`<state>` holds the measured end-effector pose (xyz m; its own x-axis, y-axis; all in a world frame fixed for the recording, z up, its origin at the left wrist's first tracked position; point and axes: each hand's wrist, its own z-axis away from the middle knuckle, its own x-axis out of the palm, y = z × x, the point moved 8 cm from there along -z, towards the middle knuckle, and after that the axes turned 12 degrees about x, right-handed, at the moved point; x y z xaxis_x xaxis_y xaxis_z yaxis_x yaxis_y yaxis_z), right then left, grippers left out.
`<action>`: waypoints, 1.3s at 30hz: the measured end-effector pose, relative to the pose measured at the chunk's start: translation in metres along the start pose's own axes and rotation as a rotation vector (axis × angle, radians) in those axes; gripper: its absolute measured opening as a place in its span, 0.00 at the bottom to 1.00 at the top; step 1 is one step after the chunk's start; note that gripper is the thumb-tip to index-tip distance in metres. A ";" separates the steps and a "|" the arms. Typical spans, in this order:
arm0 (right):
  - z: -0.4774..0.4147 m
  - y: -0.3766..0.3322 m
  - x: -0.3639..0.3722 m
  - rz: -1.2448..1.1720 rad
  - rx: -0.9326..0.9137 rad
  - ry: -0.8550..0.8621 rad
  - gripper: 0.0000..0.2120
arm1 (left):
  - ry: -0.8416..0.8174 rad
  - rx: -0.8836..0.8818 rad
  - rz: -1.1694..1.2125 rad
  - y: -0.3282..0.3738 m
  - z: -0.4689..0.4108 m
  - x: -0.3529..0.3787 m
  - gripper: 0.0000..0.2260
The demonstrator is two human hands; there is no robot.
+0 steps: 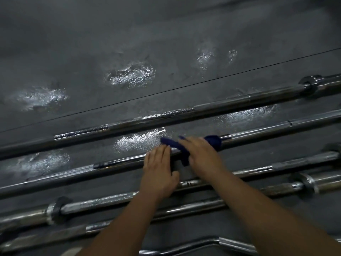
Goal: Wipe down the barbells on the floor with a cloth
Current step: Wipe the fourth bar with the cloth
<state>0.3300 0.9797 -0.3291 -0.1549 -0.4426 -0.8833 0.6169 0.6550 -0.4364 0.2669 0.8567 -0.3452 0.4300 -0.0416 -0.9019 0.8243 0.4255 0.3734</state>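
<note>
Several steel barbells lie side by side on the dark floor, running from lower left to upper right. A dark blue cloth (pixel 184 146) is draped over the second barbell from the back (pixel 118 162). My right hand (pixel 203 156) lies on the cloth with fingers stretched out, pressing it onto the bar. My left hand (pixel 158 172) rests flat on the same bar just left of the cloth, fingers straight. The farthest barbell (pixel 221 105) lies beyond both hands.
Nearer barbells (pixel 103 200) with collars lie under my forearms, and a curved bar (pixel 212 244) sits at the bottom edge. The grey floor (pixel 166 43) has worn shiny patches and a thin dark seam running diagonally behind the bars.
</note>
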 end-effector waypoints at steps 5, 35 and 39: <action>-0.008 0.037 -0.032 -0.631 0.503 0.081 0.33 | -0.002 0.043 0.002 -0.004 0.000 -0.002 0.40; -0.004 0.067 -0.041 0.100 0.416 0.248 0.19 | -0.003 0.003 0.029 0.000 -0.003 -0.008 0.38; -0.010 0.024 -0.013 0.187 0.073 0.055 0.21 | -0.014 -0.008 0.034 -0.002 -0.004 -0.006 0.36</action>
<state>0.3391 1.0067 -0.3298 -0.0725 -0.2820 -0.9567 0.6931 0.6755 -0.2517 0.2609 0.8595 -0.3411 0.4632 -0.0397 -0.8854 0.8060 0.4342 0.4022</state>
